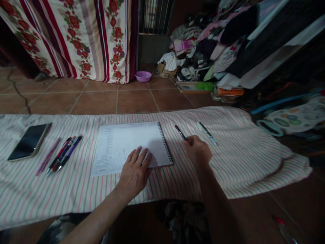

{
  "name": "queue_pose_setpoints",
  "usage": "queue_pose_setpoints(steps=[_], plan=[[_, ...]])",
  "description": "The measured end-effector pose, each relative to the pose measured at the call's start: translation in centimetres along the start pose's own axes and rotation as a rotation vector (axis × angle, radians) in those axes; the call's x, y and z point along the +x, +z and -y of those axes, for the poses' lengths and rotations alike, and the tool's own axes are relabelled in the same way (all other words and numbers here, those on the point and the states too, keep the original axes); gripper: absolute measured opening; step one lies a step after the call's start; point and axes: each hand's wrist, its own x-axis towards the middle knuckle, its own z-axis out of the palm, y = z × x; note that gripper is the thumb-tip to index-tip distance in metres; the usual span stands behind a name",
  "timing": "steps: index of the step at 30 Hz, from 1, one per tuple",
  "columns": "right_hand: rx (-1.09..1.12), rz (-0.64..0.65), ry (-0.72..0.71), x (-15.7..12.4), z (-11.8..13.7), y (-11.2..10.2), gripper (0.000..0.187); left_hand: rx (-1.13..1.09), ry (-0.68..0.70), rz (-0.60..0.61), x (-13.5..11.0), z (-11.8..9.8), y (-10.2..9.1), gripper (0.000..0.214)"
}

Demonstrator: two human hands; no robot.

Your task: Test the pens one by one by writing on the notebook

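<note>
A spiral notebook point(137, 135) lies on the striped cloth in front of me, its coil along the right side. On its page are printed text at the left and faint pencil-like marks lower down. My left hand point(135, 169) rests flat on the lower part of the page, fingers stretched out. Just right of the coil, my right hand point(198, 149) grips a dark pen point(180, 132) by one end, the other end pointing up and left. Beyond that hand, a second slim pen point(207, 132) with a pale end lies on the cloth.
Several pens point(64, 154) lie in a group at the left, beside a phone point(29, 141). The striped cloth point(243, 152) covers the low table. Behind it are a tiled floor, a purple basin point(143, 76), a floral curtain point(76, 40) and a heap of clothes point(203, 44).
</note>
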Motion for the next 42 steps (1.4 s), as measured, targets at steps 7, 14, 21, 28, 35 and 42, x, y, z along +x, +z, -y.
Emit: queue_pose_setpoints(steps=[7,14,21,28,35,42], plan=[[-0.011,-0.064,-0.097,-0.1,-0.2,0.6,0.015,-0.002,-0.005,0.003,0.0,0.0,0.0,0.039],[0.022,-0.234,-0.215,-0.1,0.0,1.1,0.013,-0.014,0.0,-0.004,0.0,0.0,0.0,0.039],[0.214,-0.317,-0.419,-0.8,2.7,0.9,0.01,-0.018,-0.002,-0.007,0.0,0.0,0.0,0.039],[0.313,-0.229,-0.55,-2.8,6.8,1.3,0.014,-0.019,-0.007,-0.024,0.0,-0.1,0.1,0.04],[0.391,-0.079,-0.693,-5.9,10.2,1.8,0.015,-0.069,-0.022,-0.054,0.1,0.2,-0.4,0.037],[0.388,-0.025,-0.763,-7.1,11.1,2.3,0.017,-0.166,-0.113,-0.133,-0.2,1.9,-2.1,0.027]])
